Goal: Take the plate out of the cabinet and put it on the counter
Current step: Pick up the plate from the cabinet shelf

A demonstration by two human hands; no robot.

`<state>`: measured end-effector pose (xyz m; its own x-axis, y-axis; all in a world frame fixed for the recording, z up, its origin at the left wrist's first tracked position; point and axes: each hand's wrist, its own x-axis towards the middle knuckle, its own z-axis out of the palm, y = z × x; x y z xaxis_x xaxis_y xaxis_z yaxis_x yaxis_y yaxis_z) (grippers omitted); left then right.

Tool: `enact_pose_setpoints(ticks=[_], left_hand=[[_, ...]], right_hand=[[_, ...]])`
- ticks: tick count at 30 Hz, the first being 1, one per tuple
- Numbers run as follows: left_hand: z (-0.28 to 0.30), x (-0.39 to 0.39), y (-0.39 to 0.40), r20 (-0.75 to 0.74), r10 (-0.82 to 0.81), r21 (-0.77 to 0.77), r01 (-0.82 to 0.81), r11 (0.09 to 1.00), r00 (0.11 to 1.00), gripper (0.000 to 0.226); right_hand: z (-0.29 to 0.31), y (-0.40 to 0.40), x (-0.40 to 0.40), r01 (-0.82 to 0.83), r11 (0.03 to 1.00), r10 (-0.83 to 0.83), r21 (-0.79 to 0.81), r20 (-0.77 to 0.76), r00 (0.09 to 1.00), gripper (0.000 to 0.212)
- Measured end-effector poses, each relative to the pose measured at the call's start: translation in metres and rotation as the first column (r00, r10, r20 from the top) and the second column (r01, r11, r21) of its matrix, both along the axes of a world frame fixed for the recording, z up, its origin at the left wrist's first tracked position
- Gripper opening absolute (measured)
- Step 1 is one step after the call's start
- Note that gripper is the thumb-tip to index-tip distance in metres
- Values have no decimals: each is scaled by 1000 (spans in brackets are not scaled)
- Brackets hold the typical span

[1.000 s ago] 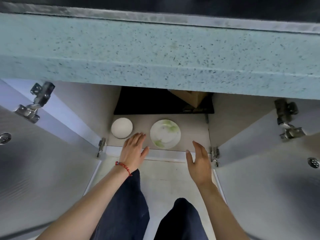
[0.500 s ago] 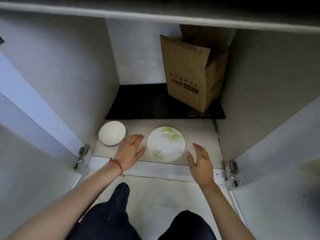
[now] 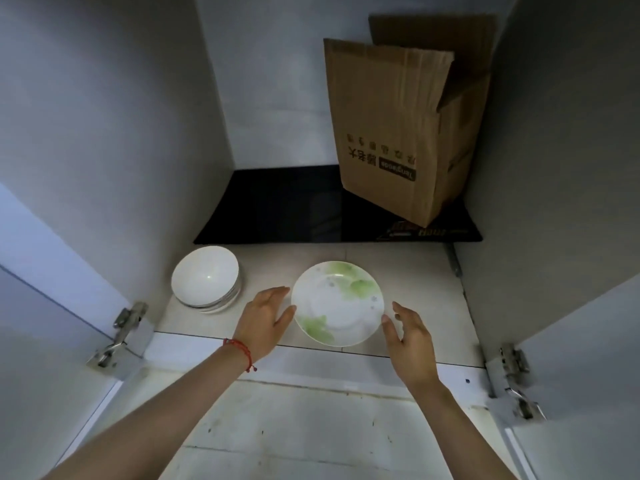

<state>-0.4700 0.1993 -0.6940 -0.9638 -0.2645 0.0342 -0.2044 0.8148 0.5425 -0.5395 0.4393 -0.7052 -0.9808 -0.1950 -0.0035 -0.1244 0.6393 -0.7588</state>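
A white plate [image 3: 337,303] with green leaf prints lies flat on the cabinet floor [image 3: 415,292], near its front edge. My left hand [image 3: 265,320], with a red string at the wrist, is open at the plate's left rim, fingertips at or almost at the edge. My right hand [image 3: 408,336] is open at the plate's right rim, thumb close to the edge. Neither hand grips the plate. The counter is out of view.
A stack of white bowls [image 3: 206,278] sits left of the plate against the cabinet wall. Behind lie a black mat [image 3: 277,206] and a tilted cardboard box [image 3: 398,133] at the back right. Both cabinet doors stand open, with hinges [image 3: 121,337] at the sides.
The view has dropped from the counter edge into the cabinet and moved closer. Both hands have closed in on the plate's left and right rims.
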Motion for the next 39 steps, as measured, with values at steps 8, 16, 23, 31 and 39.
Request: enact_pose_setpoints(ticks=[8,16,23,31,39], left_hand=[[-47,-27,-7,-4,64,90,-63,994,998,82],[-96,-33,-14,35,68,39,-70,997,997,60],[-107,-40,-11,-11,93,14,-93,996,996,51],[-106,-48,0,31,216,218,-217,951,976,37],[-100,-31,12,-2,324,456,-287,842,946,25]], right_hand=[[-42,-3,-23,-10,998,7,55,51,999,39],[-76,-9,-42,-29,991,22,129,51,998,35],[-88,-24,-44,80,990,-88,118,67,994,35],[-84,-32,-42,134,986,-144,96,110,983,28],[-81,-19,-29,188,982,-179,-26,203,963,15]])
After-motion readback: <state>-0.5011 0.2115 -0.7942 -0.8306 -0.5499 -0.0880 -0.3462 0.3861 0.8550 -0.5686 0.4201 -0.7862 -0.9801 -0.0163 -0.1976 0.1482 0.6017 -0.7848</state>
